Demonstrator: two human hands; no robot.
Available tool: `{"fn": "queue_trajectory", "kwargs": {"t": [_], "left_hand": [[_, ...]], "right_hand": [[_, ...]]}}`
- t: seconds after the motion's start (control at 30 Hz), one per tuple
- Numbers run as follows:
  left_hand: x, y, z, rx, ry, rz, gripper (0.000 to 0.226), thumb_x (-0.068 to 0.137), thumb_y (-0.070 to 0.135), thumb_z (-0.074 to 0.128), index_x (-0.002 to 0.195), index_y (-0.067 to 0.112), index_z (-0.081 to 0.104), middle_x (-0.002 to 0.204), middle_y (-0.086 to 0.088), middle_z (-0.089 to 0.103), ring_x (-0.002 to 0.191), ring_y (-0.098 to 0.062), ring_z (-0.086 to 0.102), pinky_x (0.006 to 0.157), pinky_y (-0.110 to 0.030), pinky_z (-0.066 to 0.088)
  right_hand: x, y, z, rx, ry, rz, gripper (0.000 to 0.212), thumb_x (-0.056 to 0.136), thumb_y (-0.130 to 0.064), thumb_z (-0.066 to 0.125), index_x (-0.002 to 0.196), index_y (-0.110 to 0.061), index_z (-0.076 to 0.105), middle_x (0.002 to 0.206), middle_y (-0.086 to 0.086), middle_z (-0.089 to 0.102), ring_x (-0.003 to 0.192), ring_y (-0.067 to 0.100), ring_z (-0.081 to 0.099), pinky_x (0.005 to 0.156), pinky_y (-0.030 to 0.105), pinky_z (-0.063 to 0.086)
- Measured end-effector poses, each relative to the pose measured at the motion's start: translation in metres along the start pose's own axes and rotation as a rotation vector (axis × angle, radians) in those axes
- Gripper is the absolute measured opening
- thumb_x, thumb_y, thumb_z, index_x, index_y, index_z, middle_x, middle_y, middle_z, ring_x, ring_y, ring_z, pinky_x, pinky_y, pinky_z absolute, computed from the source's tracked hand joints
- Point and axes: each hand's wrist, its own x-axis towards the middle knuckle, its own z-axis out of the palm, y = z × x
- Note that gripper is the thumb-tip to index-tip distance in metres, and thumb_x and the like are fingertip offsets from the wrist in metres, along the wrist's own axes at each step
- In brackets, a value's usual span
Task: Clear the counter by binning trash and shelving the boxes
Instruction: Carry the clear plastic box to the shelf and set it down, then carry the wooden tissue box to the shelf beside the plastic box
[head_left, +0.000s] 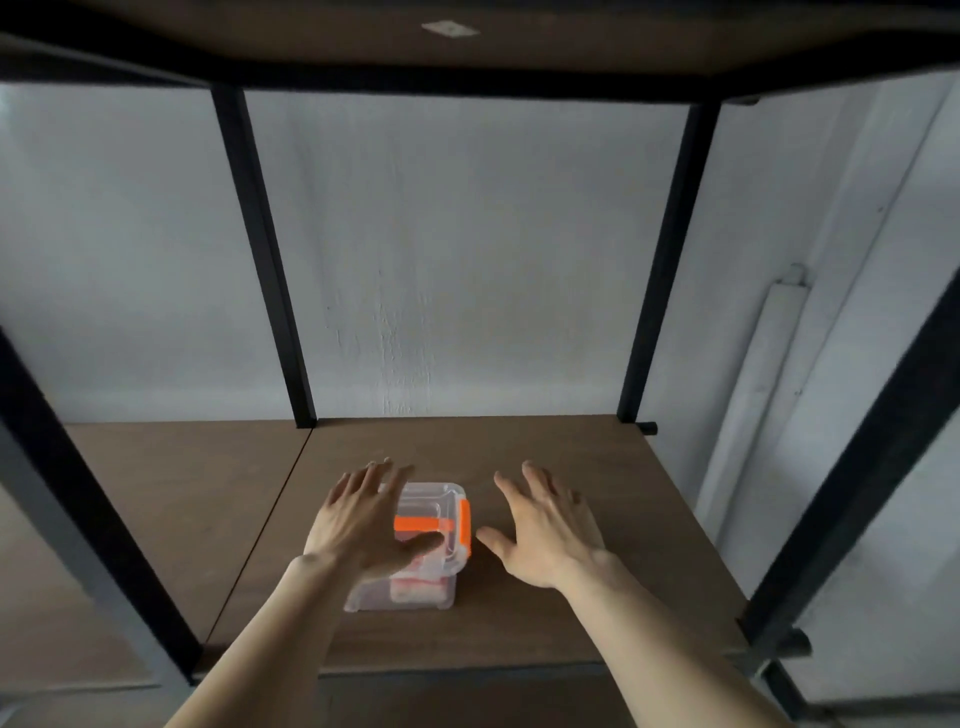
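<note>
A small clear plastic box with an orange handle and orange side clip rests on the brown shelf board, near its front middle. My left hand hovers over the box's left half with fingers spread, its thumb across the lid; I cannot tell whether it touches. My right hand is open with fingers apart, just right of the box and not touching it. Something pale pink shows inside the box.
Black metal uprights frame the shelf bay, with another brown board overhead. A second shelf board adjoins on the left. A white wall stands behind, and a white conduit runs down at the right.
</note>
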Motion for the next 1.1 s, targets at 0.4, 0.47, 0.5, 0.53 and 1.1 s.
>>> {"fn": "queue_trajectory", "kwargs": {"t": [0.4, 0.47, 0.5, 0.53, 1.1], "left_hand": [[-0.072, 0.124, -0.034, 0.038, -0.052, 0.117, 0.102, 0.072, 0.08, 0.055, 0.156, 0.036, 0.017, 0.163, 0.002, 0.027, 0.148, -0.024, 0.029, 0.119, -0.039, 0.026], [-0.081, 0.142, -0.034, 0.032, -0.063, 0.16, 0.102, 0.073, 0.081, 0.054, 0.156, 0.037, 0.015, 0.163, 0.002, 0.026, 0.148, -0.023, 0.028, 0.12, -0.038, 0.025], [-0.084, 0.151, -0.034, 0.029, -0.066, 0.183, 0.102, 0.072, 0.082, 0.053, 0.156, 0.038, 0.015, 0.164, 0.003, 0.025, 0.149, -0.022, 0.027, 0.121, -0.037, 0.024], [-0.086, 0.16, -0.034, 0.03, -0.071, 0.208, 0.103, 0.072, 0.083, 0.052, 0.156, 0.038, 0.014, 0.164, 0.003, 0.024, 0.149, -0.022, 0.026, 0.121, -0.037, 0.023], [-0.158, 0.399, 0.016, -0.116, -0.328, 0.919, 0.106, 0.07, 0.085, 0.05, 0.157, 0.039, 0.012, 0.166, 0.007, 0.018, 0.152, -0.021, 0.021, 0.122, -0.044, 0.018]], "right_hand": [[-0.134, 0.072, -0.056, 0.071, 0.022, 0.08, 0.081, 0.09, -0.066, 0.049, 0.155, -0.029, 0.02, 0.164, 0.009, 0.018, 0.146, 0.034, 0.028, 0.115, 0.051, 0.032], [-0.155, 0.082, -0.06, 0.071, 0.024, 0.112, 0.08, 0.09, -0.065, 0.049, 0.155, -0.029, 0.019, 0.164, 0.009, 0.019, 0.146, 0.034, 0.029, 0.116, 0.052, 0.032], [-0.164, 0.087, -0.062, 0.07, 0.026, 0.133, 0.081, 0.09, -0.065, 0.049, 0.155, -0.029, 0.019, 0.164, 0.009, 0.019, 0.146, 0.034, 0.029, 0.117, 0.052, 0.032], [-0.175, 0.093, -0.064, 0.068, 0.03, 0.159, 0.081, 0.09, -0.066, 0.048, 0.156, -0.029, 0.018, 0.164, 0.009, 0.019, 0.147, 0.034, 0.029, 0.117, 0.052, 0.031], [-0.473, 0.18, -0.09, -0.006, 0.058, 0.982, 0.073, 0.095, -0.06, 0.041, 0.156, -0.026, 0.018, 0.162, 0.008, 0.023, 0.143, 0.032, 0.03, 0.112, 0.048, 0.035]]}}
